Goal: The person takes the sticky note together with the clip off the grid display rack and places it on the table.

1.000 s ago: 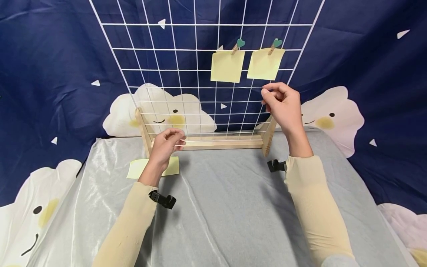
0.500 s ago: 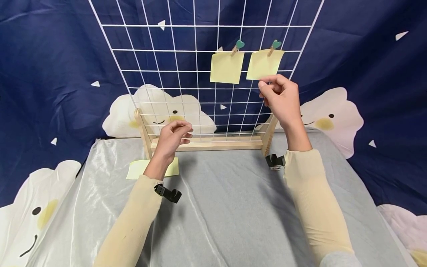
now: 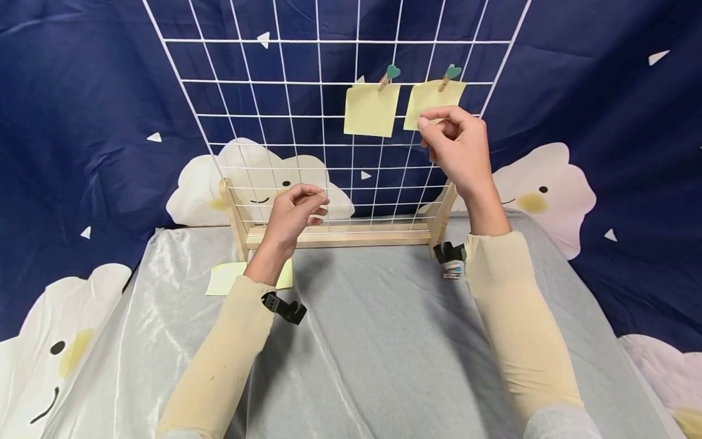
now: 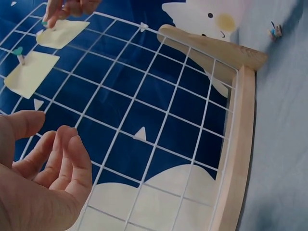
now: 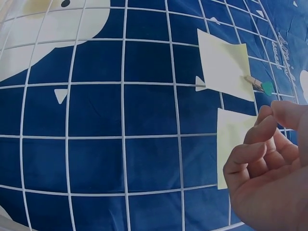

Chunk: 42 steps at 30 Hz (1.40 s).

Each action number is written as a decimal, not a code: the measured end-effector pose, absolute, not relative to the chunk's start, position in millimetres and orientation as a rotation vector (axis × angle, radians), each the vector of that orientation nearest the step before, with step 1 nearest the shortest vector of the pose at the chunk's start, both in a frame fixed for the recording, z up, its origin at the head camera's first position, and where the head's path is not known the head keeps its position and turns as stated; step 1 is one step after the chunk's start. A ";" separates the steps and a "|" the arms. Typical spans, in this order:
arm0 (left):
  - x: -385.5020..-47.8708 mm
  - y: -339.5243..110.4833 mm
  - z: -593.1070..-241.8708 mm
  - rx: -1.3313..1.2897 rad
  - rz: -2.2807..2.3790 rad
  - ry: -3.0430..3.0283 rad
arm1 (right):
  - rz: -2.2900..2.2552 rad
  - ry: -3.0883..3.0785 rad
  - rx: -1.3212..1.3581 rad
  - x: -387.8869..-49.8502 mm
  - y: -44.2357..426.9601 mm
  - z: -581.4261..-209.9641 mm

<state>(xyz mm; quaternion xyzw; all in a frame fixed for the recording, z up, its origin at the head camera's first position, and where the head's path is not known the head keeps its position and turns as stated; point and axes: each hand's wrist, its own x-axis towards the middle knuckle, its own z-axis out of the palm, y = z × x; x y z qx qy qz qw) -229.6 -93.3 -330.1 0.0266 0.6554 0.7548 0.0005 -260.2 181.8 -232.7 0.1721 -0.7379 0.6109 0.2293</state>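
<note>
Left hand (image 3: pixel 296 213): hung before the grid (image 3: pixel 323 144), fingers loosely bent, seemingly empty.
Right hand (image 3: pixel 457 145): overlapped the right note (image 3: pixel 428 99), fingertips together; whether they pinched anything, I couldn't tell.
Pegs (image 3: pixel 392 72): fixed that note and the left note (image 3: pixel 371 111) toward the grid's right edge, presumably against falling.

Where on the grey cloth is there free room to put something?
The widest bare patch of grey cloth lies between the cream left sleeve and cream right sleeve, before the white wire grid's pale wooden base; another lies outside the right sleeve. Crowded: flat yellow paper at left, small unclear items at right.
</note>
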 end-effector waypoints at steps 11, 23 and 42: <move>-231.9 -84.5 -317.7 0.152 2.384 2.076 | 1.699 -2.036 0.493 -265.2 178.2 -227.3; -237.0 -66.5 -311.0 0.113 2.550 1.963 | 1.797 -1.979 0.525 -274.7 169.0 -217.1; -250.2 -51.4 -290.5 0.083 2.635 1.889 | 1.878 -1.947 0.523 -283.8 160.8 -202.6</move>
